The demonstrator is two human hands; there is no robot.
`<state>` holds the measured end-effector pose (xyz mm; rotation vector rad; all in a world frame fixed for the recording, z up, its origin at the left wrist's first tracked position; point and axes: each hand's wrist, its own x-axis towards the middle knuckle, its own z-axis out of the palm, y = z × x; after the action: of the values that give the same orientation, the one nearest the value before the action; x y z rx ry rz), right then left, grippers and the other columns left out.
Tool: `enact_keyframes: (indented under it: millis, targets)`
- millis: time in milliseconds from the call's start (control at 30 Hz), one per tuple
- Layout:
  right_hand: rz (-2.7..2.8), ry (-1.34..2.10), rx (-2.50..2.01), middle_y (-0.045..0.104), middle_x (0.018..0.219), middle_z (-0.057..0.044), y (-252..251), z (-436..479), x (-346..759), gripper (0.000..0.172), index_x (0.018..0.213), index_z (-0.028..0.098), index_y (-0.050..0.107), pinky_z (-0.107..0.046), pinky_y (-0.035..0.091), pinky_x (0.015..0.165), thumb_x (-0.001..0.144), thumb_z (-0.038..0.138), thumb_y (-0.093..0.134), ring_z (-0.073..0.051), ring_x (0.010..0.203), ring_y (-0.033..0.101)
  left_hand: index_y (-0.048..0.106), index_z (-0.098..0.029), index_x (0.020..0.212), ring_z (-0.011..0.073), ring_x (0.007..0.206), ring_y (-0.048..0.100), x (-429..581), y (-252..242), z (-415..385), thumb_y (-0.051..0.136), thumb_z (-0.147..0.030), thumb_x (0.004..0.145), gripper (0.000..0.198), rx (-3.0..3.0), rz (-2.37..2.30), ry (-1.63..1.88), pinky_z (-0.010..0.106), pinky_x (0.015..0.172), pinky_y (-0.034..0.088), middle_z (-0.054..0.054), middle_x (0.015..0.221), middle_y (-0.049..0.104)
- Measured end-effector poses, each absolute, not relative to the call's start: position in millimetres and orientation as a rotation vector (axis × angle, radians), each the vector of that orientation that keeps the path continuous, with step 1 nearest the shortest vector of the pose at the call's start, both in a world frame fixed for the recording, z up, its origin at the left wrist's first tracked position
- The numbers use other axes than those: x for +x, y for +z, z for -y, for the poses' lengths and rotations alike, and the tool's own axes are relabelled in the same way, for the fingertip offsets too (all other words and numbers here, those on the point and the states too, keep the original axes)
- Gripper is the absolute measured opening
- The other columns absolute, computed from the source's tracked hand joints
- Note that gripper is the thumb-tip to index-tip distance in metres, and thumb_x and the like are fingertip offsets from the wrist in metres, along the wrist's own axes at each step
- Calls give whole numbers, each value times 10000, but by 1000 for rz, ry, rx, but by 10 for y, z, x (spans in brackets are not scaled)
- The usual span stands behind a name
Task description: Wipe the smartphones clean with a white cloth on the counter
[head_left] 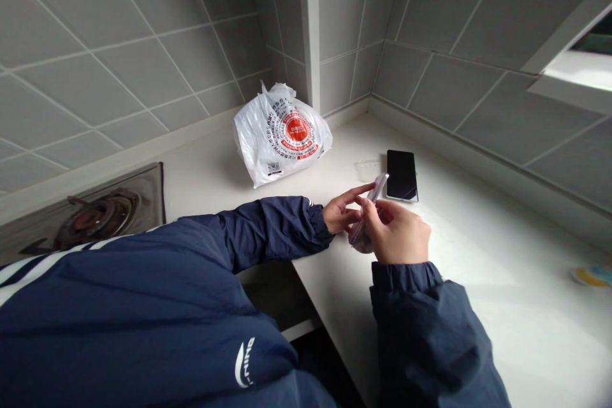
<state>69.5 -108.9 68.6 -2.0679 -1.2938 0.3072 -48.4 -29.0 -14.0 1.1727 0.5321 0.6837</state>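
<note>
Over the white counter, my left hand [341,211] and my right hand [401,233] are closed on the same thin, flat, whitish item [381,185]. It is tilted and seen nearly edge-on, so its kind is unclear. My right thumb presses against its near side, while the left fingers reach along the other side. A crumpled, see-through part [364,244] shows below my fingers. Just beyond my right hand lies a black-screened phone [401,173], flat on the counter. Beside it is a clear, thin plastic piece [368,170], shaped like a phone case.
A white plastic bag [282,134] with red and black print stands near the wall corner. At the left is a gas stove [95,210]. A blurred yellow and blue object [593,276] lies at the far right of the counter [502,268]. Grey tiled walls enclose the back.
</note>
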Motion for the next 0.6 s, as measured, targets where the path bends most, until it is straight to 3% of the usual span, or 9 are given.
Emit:
enact_keyframes:
  millis: [167, 333, 433, 600]
  targets:
    - [1238, 231, -2103, 742, 723, -85, 600, 1048, 807, 450, 836, 209, 794, -317, 382, 633, 821, 525, 472, -227, 670, 645, 404, -321, 1557, 106, 736, 596, -566, -21, 324, 689, -688, 797, 891, 1288, -556, 697, 191, 522, 447, 88, 1233, 553]
    - [1030, 525, -2022, 731, 708, -81, 473, 995, 945, 434, 818, 185, 786, -332, 432, 650, 756, 539, 543, -240, 708, 655, 161, -399, 1616, 92, 626, 594, -514, -78, 233, 682, -565, 866, 929, 1039, -554, 716, 195, 548, 463, 10, 1013, 641]
    - [862, 743, -1844, 699, 659, -57, 417, 970, 957, 471, 797, 152, 774, -310, 460, 608, 707, 584, 608, -209, 650, 631, 445, -184, 1520, 181, 772, 678, -446, -102, 147, 493, -570, 971, 673, 700, -502, 647, 309, 746, 536, 97, 996, 709]
    - [828, 739, -1753, 727, 701, -59, 331, 961, 892, 537, 834, 136, 781, -310, 502, 656, 684, 632, 642, -214, 693, 661, 587, -166, 1351, 221, 920, 708, -392, -69, 128, 297, -501, 1047, 537, 470, -430, 647, 376, 908, 505, 129, 1146, 723]
